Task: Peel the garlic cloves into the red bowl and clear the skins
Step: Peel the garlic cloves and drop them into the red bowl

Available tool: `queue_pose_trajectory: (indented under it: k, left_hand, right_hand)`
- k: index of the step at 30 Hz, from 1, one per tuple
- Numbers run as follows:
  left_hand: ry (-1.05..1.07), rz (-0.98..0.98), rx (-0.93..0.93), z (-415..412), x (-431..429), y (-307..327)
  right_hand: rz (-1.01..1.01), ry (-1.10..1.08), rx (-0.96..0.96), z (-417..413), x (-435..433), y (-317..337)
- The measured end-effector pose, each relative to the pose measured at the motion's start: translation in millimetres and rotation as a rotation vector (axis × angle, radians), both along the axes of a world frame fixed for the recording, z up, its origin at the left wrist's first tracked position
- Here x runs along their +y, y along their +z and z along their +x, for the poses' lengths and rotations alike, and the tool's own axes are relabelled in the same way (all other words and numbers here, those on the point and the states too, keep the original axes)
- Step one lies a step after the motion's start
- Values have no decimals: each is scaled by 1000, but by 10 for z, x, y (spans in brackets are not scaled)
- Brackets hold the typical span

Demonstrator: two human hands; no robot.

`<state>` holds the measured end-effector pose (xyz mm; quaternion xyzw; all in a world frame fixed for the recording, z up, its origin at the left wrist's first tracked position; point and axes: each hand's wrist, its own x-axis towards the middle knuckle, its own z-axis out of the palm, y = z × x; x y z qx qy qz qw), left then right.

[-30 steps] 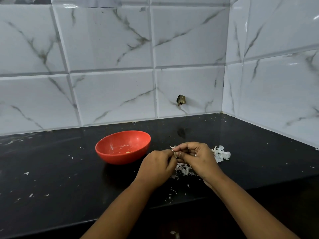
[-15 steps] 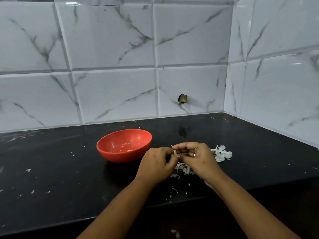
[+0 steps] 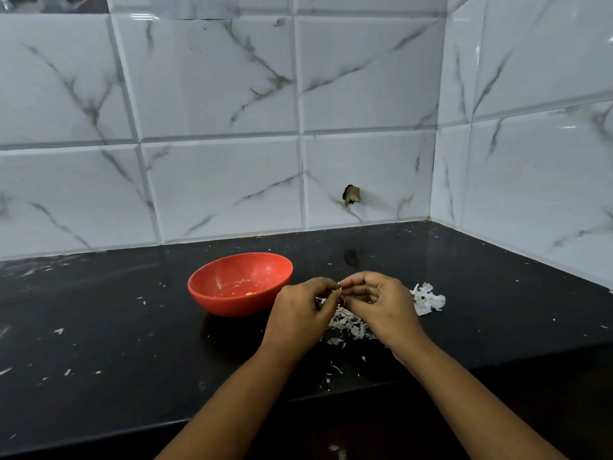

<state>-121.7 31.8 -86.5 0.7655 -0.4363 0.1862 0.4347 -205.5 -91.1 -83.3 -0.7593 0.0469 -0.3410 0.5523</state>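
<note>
**Peeling Under Way, Skins Yet to Clear**

Just right of the red bowl (image 3: pixel 232 305), the left hand (image 3: pixel 300 313) and right hand (image 3: pixel 381 303) pinch a small garlic clove (image 3: pixel 339 288) between them, mostly hidden by fingertips. The bowl holds only a few pale bits. Loose skins (image 3: pixel 351 323) litter the black counter (image 3: pixel 99 327) beneath. Clearing, by appearances, has not begun.

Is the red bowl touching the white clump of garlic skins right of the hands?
Apart. The head view shows the red bowl left of the left hand, the skin clump right of the right hand, black counter between.
</note>
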Motion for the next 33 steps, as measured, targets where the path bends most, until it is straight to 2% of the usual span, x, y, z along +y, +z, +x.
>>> queue_pose_trajectory:
  k: [3, 11, 33]
  left_hand:
    - [-1, -38, 21, 21, -4, -13]
    - [-99, -121, 247, -23, -4, 36]
    - [-134, -176, 390, -1, 4, 53]
  right_hand:
    - [-44, -3, -9, -8, 15, 4]
    - [-48, -27, -20, 3, -2, -12]
    - [-36, 37, -19, -8, 19, 3]
